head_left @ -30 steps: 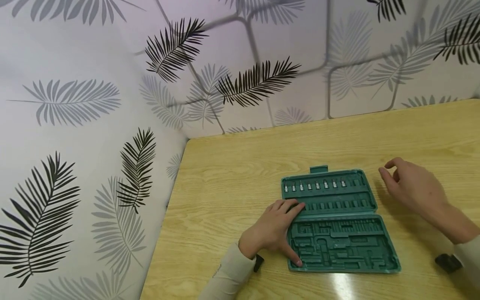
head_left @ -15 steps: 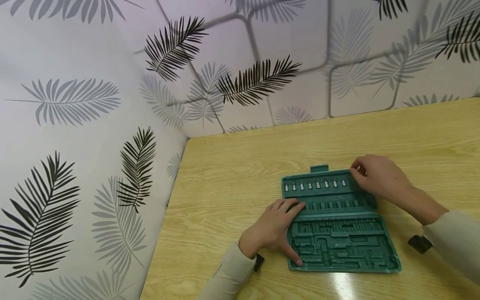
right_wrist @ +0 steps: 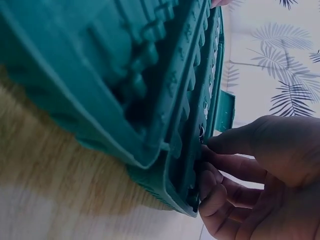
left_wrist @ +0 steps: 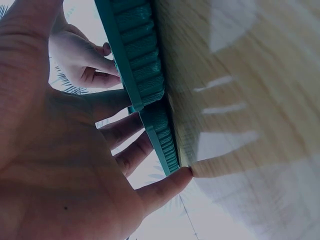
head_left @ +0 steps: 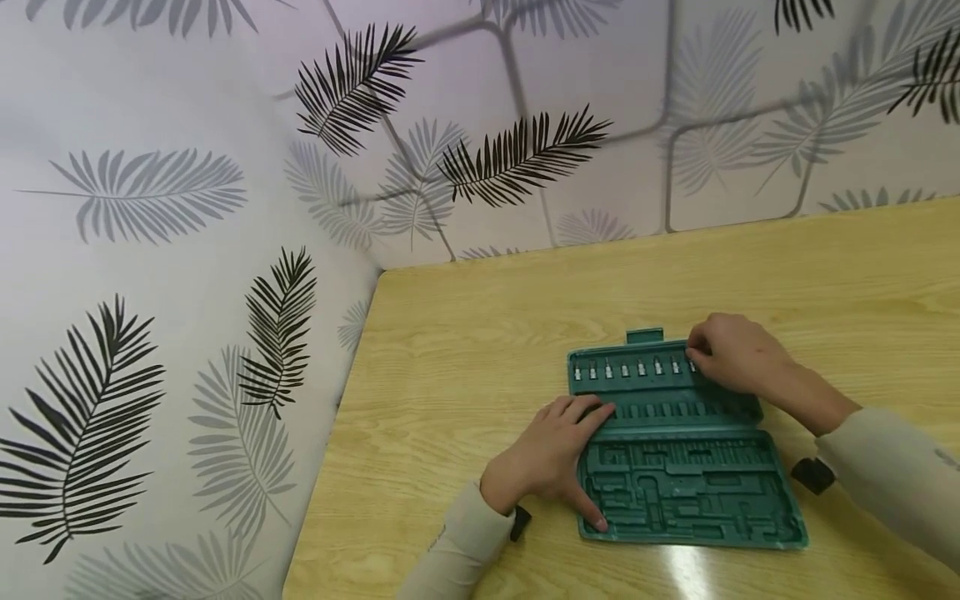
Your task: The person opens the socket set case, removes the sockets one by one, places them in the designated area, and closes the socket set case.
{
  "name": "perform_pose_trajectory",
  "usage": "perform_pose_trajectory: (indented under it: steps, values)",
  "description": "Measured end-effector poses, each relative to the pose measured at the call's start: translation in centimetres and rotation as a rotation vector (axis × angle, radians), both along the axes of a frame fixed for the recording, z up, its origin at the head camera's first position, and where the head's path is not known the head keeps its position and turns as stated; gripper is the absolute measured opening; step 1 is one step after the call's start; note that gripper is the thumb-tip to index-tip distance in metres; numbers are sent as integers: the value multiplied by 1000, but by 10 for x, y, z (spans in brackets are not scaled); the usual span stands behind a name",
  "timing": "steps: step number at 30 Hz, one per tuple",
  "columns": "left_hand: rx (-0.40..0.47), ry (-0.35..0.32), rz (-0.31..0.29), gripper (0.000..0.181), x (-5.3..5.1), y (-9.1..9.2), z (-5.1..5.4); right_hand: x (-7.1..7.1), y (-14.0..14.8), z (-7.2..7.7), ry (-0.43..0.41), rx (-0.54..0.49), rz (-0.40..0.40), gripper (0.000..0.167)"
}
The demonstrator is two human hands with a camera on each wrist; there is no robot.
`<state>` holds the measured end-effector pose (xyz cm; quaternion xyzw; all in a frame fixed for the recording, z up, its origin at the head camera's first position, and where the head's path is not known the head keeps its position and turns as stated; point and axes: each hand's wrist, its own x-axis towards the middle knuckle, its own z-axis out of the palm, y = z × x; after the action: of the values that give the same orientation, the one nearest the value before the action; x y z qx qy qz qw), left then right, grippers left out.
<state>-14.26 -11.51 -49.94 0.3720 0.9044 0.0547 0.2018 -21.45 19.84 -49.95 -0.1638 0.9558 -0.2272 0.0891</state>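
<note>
A green plastic tool case (head_left: 690, 492) lies unfolded on the table, with a row of small metal bit sockets (head_left: 625, 369) in its far half. My left hand (head_left: 543, 454) rests on the case's left side, fingers spread, thumb on the near half's corner. In the left wrist view, its little finger touches the table. My right hand (head_left: 738, 354) is at the far half's right end, fingers curled. Its thumb and fingertips pinch at the row, where a bit socket (right_wrist: 202, 132) glints by the thumb. The fingers hide most of it.
The case's near half has moulded recesses. A green latch tab (head_left: 645, 335) sticks out from the far edge. A light wooden table (head_left: 480, 350) runs back to a leaf-patterned wall (head_left: 570, 183), with another such wall at left. Each cuff carries a black device (head_left: 813, 475).
My right hand has come in from the right of the case to the right end of the bit socket row. The left hand keeps its place on the case. The head view has shifted slightly.
</note>
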Motion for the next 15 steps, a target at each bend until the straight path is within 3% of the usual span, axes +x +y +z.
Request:
perform_pose_trajectory:
  steps: [11,15]
  values:
    - [4,-4,-1,147,0,0,0,1,10,-6,-89,-185,-66,18]
    - [2,-4,1,147,0,0,0,0,16,-6,-109,-207,-62,19]
